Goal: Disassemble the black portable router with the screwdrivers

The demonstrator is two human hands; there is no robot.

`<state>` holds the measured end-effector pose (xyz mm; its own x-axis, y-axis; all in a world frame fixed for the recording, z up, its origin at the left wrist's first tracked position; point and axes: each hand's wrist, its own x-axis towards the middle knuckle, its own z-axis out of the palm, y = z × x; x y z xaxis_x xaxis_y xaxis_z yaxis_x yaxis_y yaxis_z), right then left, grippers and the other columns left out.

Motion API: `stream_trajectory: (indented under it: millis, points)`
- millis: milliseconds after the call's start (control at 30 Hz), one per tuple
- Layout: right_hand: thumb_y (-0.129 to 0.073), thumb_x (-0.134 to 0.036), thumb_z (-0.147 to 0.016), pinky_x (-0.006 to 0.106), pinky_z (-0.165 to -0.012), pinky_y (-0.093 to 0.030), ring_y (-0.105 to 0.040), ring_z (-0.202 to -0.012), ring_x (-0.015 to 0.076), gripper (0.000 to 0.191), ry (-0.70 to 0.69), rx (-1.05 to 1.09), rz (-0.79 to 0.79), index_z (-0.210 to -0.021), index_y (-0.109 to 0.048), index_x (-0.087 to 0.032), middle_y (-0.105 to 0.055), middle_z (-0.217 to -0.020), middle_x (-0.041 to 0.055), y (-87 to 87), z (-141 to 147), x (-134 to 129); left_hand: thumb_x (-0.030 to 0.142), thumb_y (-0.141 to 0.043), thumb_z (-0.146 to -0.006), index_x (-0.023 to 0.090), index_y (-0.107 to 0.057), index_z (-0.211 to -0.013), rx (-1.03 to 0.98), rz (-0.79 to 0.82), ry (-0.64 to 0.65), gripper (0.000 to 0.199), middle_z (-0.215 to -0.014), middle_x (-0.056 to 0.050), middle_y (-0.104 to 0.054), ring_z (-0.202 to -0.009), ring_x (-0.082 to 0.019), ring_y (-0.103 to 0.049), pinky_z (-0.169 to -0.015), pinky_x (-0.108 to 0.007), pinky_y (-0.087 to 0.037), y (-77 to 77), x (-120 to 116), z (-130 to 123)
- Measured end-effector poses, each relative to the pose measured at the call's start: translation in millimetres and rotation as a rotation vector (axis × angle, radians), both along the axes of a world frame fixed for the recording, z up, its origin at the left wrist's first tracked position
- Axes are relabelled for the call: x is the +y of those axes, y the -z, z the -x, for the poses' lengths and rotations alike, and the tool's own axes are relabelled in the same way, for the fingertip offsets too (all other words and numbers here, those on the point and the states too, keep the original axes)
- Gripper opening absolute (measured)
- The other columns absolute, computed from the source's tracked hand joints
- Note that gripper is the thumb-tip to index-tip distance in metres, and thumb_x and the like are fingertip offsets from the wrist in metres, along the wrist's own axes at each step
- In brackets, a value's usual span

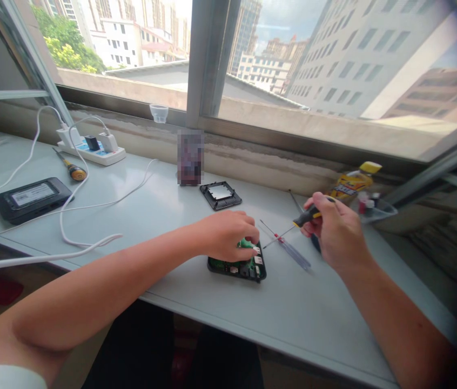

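head view: left hand [228, 235] over board [222, 267], fingers curled, cannot tell whether gripping; right hand [337, 233] closed round screwdriver [303, 218], tip near board's right edge.

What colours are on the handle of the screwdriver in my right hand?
The screwdriver handle is black with yellow, best seen in the head view.

Place: seemed an electronics workbench [163, 200] at a window [208, 59].
Work: opened case [236, 276] lay with circuit board [223, 266] exposed.
Tools: yellow-and-black screwdriver [75, 170] lay left, clear-handled screwdriver [295, 256] right.
Power: power strip [109, 158] sat far left.
Outside: city buildings [119, 43] showed.
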<state>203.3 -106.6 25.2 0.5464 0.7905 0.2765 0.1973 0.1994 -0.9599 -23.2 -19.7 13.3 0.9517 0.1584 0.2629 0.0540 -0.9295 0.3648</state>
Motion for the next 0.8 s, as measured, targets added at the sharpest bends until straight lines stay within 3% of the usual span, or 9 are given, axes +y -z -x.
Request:
stream_trajectory:
  millis: [800]
  points:
    - [-0.077, -0.054, -0.08, 0.022, -0.031, -0.036, -0.044, -0.037, 0.0079, 0.038, 0.077, -0.017, -0.022, -0.07, -0.062, -0.021, -0.046, -0.056, -0.0031, -3.8, -1.9, 0.0, 0.03, -0.062, -0.085, 0.019, -0.076, -0.09, 0.011, 0.0, -0.022, 0.018, -0.094, -0.006, -0.072, -0.086, -0.02, -0.064, -0.074, -0.034, -0.044, 7.9, -1.4, -6.5]
